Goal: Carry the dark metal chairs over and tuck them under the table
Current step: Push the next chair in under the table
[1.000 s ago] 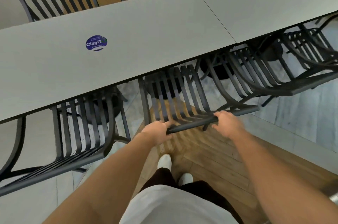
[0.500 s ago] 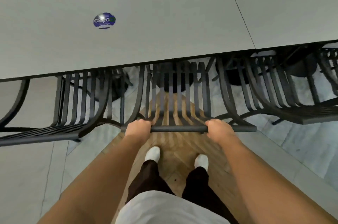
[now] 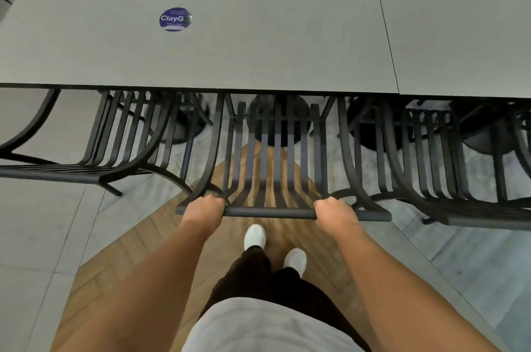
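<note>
Both hands clasp the top rail of the middle chair (image 3: 275, 162): the left hand (image 3: 202, 209) near the rail's left end, the right hand (image 3: 336, 211) toward its right end, fingers of each curled tight around the bar. The chair's slatted seat reaches under the near edge of the grey bench (image 3: 258, 50), at twelve o'clock from the hands. A second chair (image 3: 120, 144) sits tucked at ten o'clock and a third chair (image 3: 431, 156) at two o'clock. A round blue sticker (image 3: 175, 19) lies on the bench top at eleven o'clock. White shoes (image 3: 254, 236) stand on the wooden floor (image 3: 138, 254) at six o'clock.
</note>
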Available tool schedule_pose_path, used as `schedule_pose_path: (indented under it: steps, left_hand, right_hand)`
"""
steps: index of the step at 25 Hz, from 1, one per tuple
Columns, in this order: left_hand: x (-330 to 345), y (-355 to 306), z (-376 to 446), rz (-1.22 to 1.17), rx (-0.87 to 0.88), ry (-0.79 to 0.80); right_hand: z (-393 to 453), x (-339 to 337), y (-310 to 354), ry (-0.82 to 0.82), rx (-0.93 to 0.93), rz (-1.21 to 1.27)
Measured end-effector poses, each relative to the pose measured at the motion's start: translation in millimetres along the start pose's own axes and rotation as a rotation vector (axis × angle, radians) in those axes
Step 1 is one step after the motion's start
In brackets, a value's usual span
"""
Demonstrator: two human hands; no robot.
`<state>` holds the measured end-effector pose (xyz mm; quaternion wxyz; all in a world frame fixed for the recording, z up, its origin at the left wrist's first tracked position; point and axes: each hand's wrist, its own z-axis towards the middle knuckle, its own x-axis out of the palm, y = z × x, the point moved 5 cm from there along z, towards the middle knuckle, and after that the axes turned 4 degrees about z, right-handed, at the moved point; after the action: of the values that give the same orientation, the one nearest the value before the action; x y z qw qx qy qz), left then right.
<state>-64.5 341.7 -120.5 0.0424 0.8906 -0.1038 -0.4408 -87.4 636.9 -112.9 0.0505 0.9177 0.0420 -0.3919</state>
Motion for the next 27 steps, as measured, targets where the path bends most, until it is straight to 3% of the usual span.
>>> schedule_pose_path:
  steps: [22, 27]
  left_hand:
    - [-48.4, 9.5, 69.4, -0.071, 0.089, 0.008]
    - [-43.5, 11.2, 77.0, -0.206, 0.089, 0.141]
  right_hand:
    - [61.8, -53.7, -11.0, 0.006, 0.061, -0.006]
    - [62.1, -54.1, -15.7, 0.076, 0.052, 0.121]
